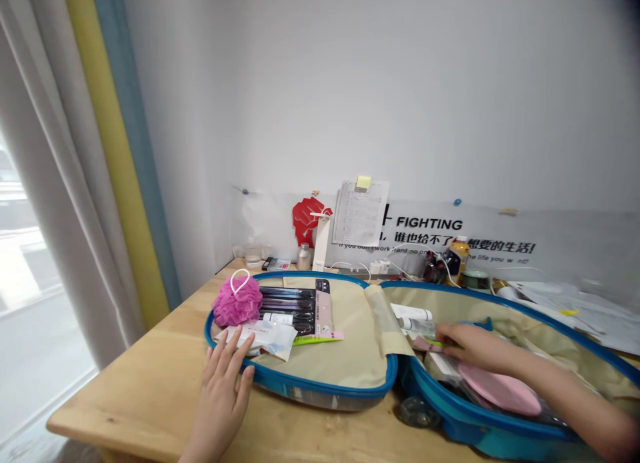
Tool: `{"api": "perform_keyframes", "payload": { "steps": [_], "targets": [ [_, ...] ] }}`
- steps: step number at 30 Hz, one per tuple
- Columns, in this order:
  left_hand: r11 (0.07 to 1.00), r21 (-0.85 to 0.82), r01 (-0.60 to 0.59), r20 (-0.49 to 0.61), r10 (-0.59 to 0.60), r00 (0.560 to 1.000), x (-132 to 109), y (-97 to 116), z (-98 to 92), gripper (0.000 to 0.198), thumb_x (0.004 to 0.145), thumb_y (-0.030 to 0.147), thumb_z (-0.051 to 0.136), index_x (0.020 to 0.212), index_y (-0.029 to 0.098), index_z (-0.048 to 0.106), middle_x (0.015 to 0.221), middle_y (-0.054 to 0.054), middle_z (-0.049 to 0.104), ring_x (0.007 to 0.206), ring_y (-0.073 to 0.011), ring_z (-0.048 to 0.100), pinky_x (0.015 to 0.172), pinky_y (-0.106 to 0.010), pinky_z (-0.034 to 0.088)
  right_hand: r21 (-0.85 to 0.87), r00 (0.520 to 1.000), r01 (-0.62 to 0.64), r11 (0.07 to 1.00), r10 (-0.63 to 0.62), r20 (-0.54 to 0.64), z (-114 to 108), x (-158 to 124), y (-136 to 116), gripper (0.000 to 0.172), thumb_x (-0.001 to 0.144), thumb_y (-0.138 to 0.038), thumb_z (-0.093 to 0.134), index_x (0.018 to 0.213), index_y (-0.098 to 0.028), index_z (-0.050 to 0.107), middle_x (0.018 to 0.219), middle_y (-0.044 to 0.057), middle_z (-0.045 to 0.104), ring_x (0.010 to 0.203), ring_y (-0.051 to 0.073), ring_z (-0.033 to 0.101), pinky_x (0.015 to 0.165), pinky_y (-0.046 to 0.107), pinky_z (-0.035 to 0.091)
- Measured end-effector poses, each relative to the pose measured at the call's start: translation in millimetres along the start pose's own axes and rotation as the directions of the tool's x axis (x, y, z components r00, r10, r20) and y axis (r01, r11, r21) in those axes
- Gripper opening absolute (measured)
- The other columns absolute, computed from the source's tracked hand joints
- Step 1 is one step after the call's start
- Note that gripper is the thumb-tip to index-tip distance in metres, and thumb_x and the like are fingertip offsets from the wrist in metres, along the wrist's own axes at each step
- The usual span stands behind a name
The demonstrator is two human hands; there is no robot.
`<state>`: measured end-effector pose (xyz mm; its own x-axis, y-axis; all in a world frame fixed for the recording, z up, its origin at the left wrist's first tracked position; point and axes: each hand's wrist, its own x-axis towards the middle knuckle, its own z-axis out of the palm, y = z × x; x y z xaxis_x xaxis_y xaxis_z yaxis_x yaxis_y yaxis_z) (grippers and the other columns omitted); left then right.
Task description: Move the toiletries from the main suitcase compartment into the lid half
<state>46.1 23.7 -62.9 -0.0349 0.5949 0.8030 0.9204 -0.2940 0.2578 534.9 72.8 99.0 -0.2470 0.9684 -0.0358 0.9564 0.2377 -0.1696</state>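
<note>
A blue suitcase (320, 387) with a beige lining lies unfolded on the wooden table. My left hand (226, 373) rests with fingers spread at the left rim, touching or just over a white soft packet (273, 336). Beside that packet are a purple bath puff (237, 300) with a white loop, a pack of toothbrushes (290, 303) and a slim green-and-pink strip (320, 339). Inside the right half, my right hand (465, 346) has its fingers closed on a slim pink-and-green item (427, 344), its kind unclear. White tubes (417, 323) and a pink oval object (500, 388) lie close by.
Along the wall stand a small bottle (303, 256), a white lamp-like stand (321, 243), a power strip (379, 268) and a yellow-labelled bottle (457, 256). Papers (555, 306) lie behind the suitcase at right. A clear round object (418, 412) sits before the hinge.
</note>
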Motion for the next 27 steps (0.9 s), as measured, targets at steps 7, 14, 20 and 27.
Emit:
{"api": "perform_keyframes", "payload": {
  "steps": [7,14,20,27],
  "targets": [
    [1.0,-0.003,0.011,0.0,-0.011,1.0,0,1,0.2,0.044,0.103,0.033,0.042,0.143,0.029,0.06,0.155,-0.006,0.054,0.152,-0.029,0.036,0.125,-0.055,0.028,0.075,0.992,0.008,0.997,0.002,-0.129,-43,21,-29,0.044,0.098,-0.045,0.019,0.114,-0.022,0.053,0.096,0.012,0.07,0.084,0.025,0.063,0.08,0.037,0.049],
    [1.0,-0.014,0.006,0.007,-0.006,1.0,0,1,-1.1,0.044,0.103,0.033,0.042,0.144,0.029,0.059,0.156,-0.007,0.053,0.152,-0.0296,0.036,0.125,-0.056,0.028,0.047,0.952,0.284,0.958,-0.288,0.107,-24,56,-130,0.046,0.085,-0.034,0.056,0.129,-0.02,0.062,0.129,0.01,0.068,0.112,0.024,0.065,0.094,0.032,0.049],
    [1.0,-0.012,0.011,0.008,-0.011,1.0,1,0,-0.7,0.045,0.102,0.034,0.043,0.144,0.029,0.059,0.154,-0.007,0.055,0.152,-0.0293,0.035,0.125,-0.055,0.028,-0.057,0.852,0.447,0.893,-0.406,0.332,18,85,-186,0.017,0.09,-0.029,0.067,0.101,-0.016,0.07,0.103,0.007,0.071,0.093,0.019,0.066,0.089,0.037,0.053],
    [1.0,-0.024,0.015,0.017,-0.015,1.0,0,0,-1.0,0.045,0.102,0.034,0.043,0.144,0.03,0.058,0.155,-0.006,0.053,0.153,-0.0295,0.034,0.125,-0.056,0.028,-0.082,0.813,0.516,0.853,-0.458,0.359,39,94,-207,0.03,0.097,-0.04,0.064,0.118,-0.018,0.066,0.12,0.006,0.066,0.108,0.021,0.064,0.096,0.044,0.054]
  ]
}}
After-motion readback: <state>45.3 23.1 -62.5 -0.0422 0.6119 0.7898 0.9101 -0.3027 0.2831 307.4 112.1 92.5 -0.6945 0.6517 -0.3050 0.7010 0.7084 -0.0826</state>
